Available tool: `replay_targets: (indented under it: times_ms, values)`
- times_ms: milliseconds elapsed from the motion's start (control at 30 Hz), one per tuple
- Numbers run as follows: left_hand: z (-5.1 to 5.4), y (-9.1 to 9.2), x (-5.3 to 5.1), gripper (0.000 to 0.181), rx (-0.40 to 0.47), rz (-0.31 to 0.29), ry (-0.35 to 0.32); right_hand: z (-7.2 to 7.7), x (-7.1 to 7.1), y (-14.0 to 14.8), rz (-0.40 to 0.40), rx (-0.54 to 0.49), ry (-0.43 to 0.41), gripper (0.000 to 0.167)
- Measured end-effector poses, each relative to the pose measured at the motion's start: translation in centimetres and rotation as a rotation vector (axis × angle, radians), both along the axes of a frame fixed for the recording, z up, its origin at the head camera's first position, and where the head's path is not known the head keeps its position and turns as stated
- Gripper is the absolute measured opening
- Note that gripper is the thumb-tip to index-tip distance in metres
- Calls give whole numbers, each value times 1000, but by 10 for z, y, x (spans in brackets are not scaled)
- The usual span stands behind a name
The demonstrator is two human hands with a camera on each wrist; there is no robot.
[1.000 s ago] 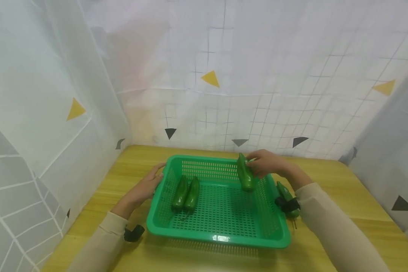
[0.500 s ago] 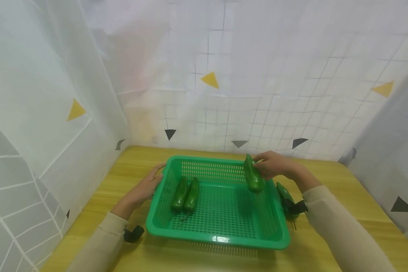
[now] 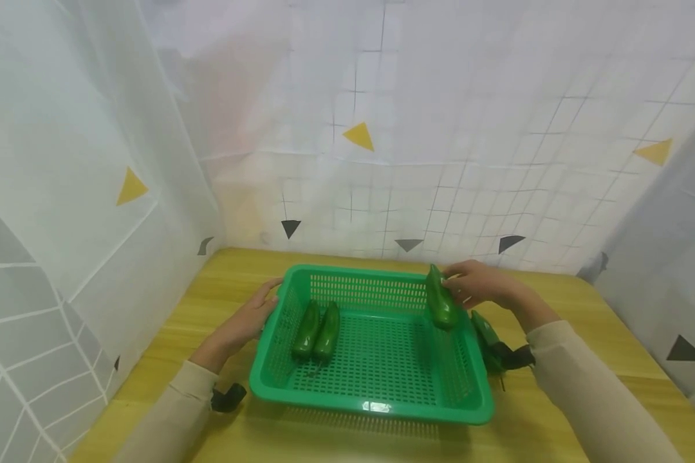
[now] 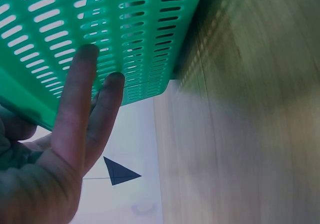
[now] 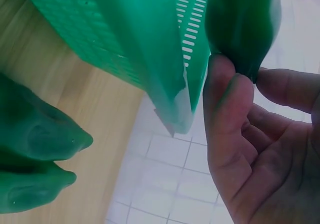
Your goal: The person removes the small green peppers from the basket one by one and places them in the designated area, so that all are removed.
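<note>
Near the right end of a green plastic basket [image 3: 370, 406], my right hand [image 3: 481, 283] holds a green pepper [image 3: 441, 302] above the basket floor. In the right wrist view, thumb and fingers pinch that pepper [image 5: 242, 23] at its narrow tip. My left hand [image 3: 249, 321] grips the basket's left side; in the left wrist view its fingers [image 4: 75, 108] lie against the slotted outer wall [image 4: 105, 28], with the thumb by the rim. Two green peppers [image 3: 316, 331] lie side by side in the basket's left part.
Outside the basket's right wall, two more green peppers [image 5: 40, 124] lie on the wooden table [image 3: 573, 360], partly hidden by the right wrist strap in the head view. A white patterned sheet [image 3: 347, 193] hangs behind the table, with more sheeting at both sides.
My right hand has moved to the right with the pepper, from over the basket's inside towards its right wall. The left hand, the basket and the two peppers in it have stayed put.
</note>
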State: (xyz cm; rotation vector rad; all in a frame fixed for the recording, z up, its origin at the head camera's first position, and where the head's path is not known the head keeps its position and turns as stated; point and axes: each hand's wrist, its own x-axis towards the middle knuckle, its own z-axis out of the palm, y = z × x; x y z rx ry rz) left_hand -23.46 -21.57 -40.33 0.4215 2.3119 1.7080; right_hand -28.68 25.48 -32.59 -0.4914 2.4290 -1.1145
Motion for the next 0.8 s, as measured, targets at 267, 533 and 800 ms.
replay_targets:
  times_ms: [267, 533, 800]
  values:
    - [-2, 0, -3, 47, -15, 18, -19, -1, -2, 6, -54, 12, 27, 49]
    - [-2, 0, -3, 47, -9, 16, -21, 6, 0, 14, -48, 31, 14, 50]
    - [-1, 0, -1, 47, 10, -11, -10, 4, -2, 20, -55, 41, 19, 48]
